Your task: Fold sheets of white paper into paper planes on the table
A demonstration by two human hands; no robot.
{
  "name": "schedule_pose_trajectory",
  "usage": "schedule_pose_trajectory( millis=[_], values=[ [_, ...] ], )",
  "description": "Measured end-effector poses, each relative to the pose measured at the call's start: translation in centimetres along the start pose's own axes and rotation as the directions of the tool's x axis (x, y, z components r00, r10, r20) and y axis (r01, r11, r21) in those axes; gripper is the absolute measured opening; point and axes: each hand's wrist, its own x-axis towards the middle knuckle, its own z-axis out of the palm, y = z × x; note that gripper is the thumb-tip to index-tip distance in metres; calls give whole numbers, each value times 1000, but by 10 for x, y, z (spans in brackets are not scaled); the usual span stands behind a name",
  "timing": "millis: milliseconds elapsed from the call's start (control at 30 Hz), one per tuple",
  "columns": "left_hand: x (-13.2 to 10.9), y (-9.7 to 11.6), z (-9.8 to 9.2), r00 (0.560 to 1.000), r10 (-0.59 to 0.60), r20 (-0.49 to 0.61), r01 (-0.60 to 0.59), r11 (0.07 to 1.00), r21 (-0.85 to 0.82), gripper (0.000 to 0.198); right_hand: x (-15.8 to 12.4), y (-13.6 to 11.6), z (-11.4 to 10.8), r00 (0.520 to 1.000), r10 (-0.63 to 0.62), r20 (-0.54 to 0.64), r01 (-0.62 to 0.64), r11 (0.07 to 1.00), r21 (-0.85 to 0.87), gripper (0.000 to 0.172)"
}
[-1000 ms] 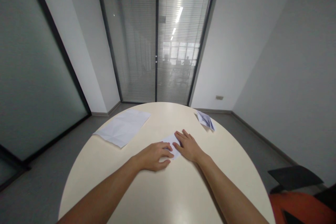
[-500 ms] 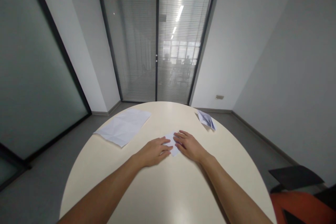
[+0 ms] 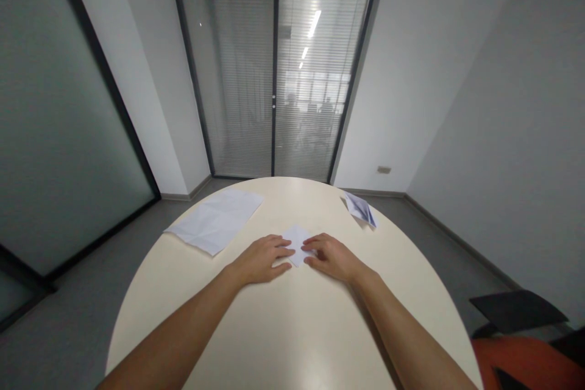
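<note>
A small white folded paper [image 3: 297, 246] is lying flat near the middle of the round bench [image 3: 292, 323], between the person's two hands, with one corner pointing toward the person. The left hand [image 3: 264, 258] is resting palm down, its fingers spreading apart and their tips touching the paper's left side. The right hand [image 3: 333, 257] is curving over the right side, its fingers bending and its thumb standing apart from them; whether it is pinching the edge, I cannot tell.

Beyond the left hand, a larger creased white sheet [image 3: 217, 219] is lying near the bench's far left edge. Toward the far right edge, a folded piece [image 3: 361, 209] with a dark bluish side is sitting partly raised. A chair [image 3: 525, 359] with an orange-red seat is standing beside the bench at right.
</note>
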Motion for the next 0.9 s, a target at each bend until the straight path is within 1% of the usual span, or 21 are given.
schedule_pose_trajectory(
  millis=[167, 433, 633, 733, 900],
  values=[
    [1, -1, -1, 1000, -5, -27, 4, 1000, -30, 33, 0, -1, 0, 1000, 6, 6, -6, 1000, 30, 33],
    [3, -5, 9, 995, -47, -88, 39, 996, -85, 30, 1, 0, 2, 1000, -3, -27, 4, 1000, 14, 36],
    [4, -5, 8, 996, -53, -75, 46, 995, -94, 29, 1, -1, 0, 999, 34, -14, -34, 999, 0, 35],
    [5, -4, 8, 994, -85, -73, 79, 994, -80, 28, 1, -3, -1, 998, 62, -21, -62, 998, -5, 32],
    [9, 1, 9, 977, -184, -103, 179, 982, -63, 24, 2, -10, -3, 994, 106, -28, -106, 994, 1, 24]
  ],
)
